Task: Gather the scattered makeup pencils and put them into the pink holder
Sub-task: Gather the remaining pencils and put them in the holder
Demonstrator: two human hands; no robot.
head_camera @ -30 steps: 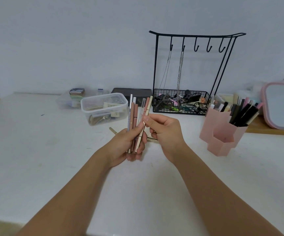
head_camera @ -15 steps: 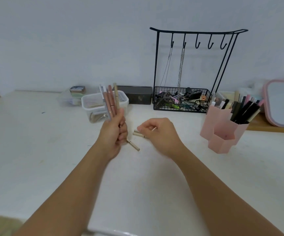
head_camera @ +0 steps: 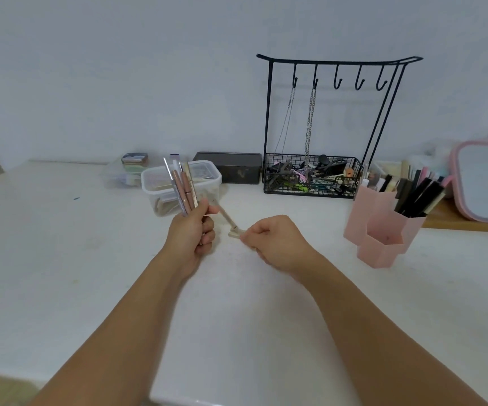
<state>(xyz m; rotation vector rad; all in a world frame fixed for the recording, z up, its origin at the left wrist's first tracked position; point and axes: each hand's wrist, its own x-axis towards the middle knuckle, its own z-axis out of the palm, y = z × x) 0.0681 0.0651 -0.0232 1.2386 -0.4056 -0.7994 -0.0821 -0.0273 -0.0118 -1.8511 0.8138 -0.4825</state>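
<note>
My left hand (head_camera: 191,234) is closed around a bundle of makeup pencils (head_camera: 182,187), pink, beige and silver, held upright over the white table (head_camera: 61,259). A loose beige pencil (head_camera: 227,218) lies slanted on the table between my hands. My right hand (head_camera: 278,241) rests low on the table, fingertips pinched on a short beige pencil (head_camera: 235,234) whose end sticks out to the left. The pink holder (head_camera: 382,230), made of joined hexagonal cups, stands to the right; its rear cups hold several dark pencils and brushes, its front cup looks empty.
A clear plastic tub (head_camera: 179,186) stands right behind my left hand. Further back are a dark box (head_camera: 229,167), a black wire rack (head_camera: 313,178) with hooks, chains and a full basket, a small clear box (head_camera: 125,171), and a pink-framed mirror (head_camera: 484,180) at far right.
My left hand drew the bundle away to the left and upright. My right hand left the bundle, dropped to the table and pinched a short beige pencil there.
</note>
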